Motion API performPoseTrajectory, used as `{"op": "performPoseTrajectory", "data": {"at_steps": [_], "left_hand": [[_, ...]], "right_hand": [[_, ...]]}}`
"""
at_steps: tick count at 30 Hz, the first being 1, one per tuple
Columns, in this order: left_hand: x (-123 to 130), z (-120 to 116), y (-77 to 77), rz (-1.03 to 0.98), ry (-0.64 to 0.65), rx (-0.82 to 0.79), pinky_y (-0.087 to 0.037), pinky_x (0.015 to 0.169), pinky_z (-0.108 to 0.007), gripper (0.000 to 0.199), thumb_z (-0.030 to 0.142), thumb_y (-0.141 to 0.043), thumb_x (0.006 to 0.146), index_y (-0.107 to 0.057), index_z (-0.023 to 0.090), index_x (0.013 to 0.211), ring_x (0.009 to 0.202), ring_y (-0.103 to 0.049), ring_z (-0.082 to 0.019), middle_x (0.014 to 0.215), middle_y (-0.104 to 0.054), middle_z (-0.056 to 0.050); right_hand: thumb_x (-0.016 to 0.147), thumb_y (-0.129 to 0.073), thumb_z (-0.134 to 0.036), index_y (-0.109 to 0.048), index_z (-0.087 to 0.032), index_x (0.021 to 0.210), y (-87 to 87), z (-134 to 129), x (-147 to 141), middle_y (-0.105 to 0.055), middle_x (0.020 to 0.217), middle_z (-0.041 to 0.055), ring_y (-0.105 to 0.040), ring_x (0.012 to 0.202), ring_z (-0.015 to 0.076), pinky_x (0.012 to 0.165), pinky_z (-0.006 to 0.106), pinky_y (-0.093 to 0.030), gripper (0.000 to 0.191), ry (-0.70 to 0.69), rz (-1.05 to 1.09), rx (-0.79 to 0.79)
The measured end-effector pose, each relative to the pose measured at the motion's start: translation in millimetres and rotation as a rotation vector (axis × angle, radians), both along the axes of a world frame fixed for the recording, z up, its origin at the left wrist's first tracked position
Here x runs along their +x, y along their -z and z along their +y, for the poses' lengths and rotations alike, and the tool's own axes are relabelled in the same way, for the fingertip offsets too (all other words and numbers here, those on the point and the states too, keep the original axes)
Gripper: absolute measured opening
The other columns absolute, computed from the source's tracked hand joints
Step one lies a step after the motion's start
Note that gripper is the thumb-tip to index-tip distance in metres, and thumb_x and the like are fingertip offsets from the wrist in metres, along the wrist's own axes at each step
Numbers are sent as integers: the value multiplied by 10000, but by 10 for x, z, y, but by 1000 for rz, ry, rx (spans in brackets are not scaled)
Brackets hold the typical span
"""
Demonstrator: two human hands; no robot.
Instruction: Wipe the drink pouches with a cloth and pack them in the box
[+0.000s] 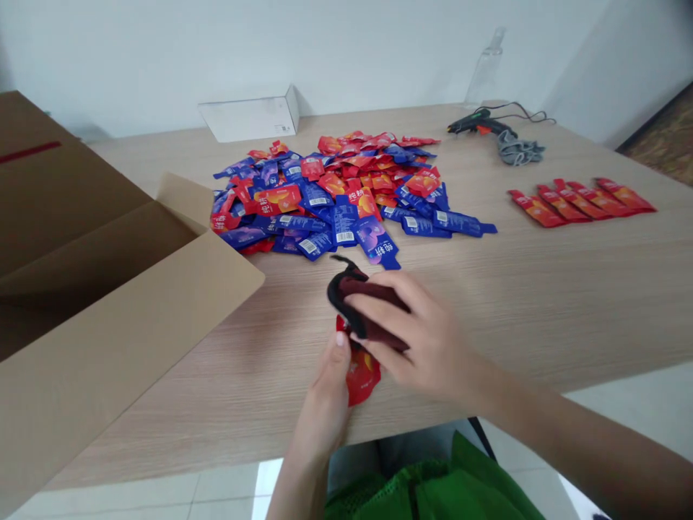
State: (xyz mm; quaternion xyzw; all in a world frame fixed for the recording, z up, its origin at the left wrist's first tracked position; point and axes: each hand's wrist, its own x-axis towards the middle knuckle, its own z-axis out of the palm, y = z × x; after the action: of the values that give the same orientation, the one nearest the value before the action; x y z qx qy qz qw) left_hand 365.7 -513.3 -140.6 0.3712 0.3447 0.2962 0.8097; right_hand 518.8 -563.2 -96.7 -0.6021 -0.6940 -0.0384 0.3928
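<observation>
My left hand (pixel 328 383) grips a red pouch (pixel 364 377) with orange fruit print near the table's front edge. Wrapped round a dark maroon cloth item with black trim (pixel 379 307), my right hand (pixel 419 332) presses it against the pouch's upper end. Part of that end is hidden under the cloth. Behind my hands lies a wide pile of red and blue pouches (pixel 336 195). Five or so, that is several, red pouches (pixel 582 202) lie side by side in a row at the right.
An open cardboard box (pixel 141 347) takes up the left side, its flap reaching over the table (pixel 514 303). At the back stand a white box (pixel 249 119) and a clear bottle (pixel 484 72). A glue gun (pixel 476 123) and a grey cloth (pixel 518 149) lie back right.
</observation>
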Motion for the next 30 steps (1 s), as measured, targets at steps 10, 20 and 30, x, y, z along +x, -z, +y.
{"op": "performPoseTrajectory", "data": {"at_steps": [10, 20, 30], "left_hand": [[0, 9, 22, 10, 3, -138, -547, 696, -320, 411, 501, -610, 906, -717, 141, 1074, 803, -716, -240, 975, -764, -138], [67, -7, -79, -55, -96, -163, -510, 952, -357, 312, 390, -640, 915, -725, 197, 1145, 1093, -671, -253, 1186, -735, -105], [141, 82, -128, -46, -188, -164, -568, 873, -327, 341, 447, -627, 908, -746, 192, 1101, 991, -715, -238, 979, -781, -66]], "right_hand": [[875, -549, -99, -686, -228, 1238, 258, -58, 143, -565, 1213, 147, -562, 1081, 315, 845, 507, -536, 409, 221, -113, -144], [935, -516, -261, -548, -212, 1414, 197, 0, -49, -431, 1359, 185, -504, 1177, 350, 898, 550, -512, 483, 84, -89, -136], [849, -652, -181, -539, -143, 1372, 64, -46, -53, -556, 1219, 134, -582, 1091, 240, 912, 380, -539, 536, 135, 107, 86]]}}
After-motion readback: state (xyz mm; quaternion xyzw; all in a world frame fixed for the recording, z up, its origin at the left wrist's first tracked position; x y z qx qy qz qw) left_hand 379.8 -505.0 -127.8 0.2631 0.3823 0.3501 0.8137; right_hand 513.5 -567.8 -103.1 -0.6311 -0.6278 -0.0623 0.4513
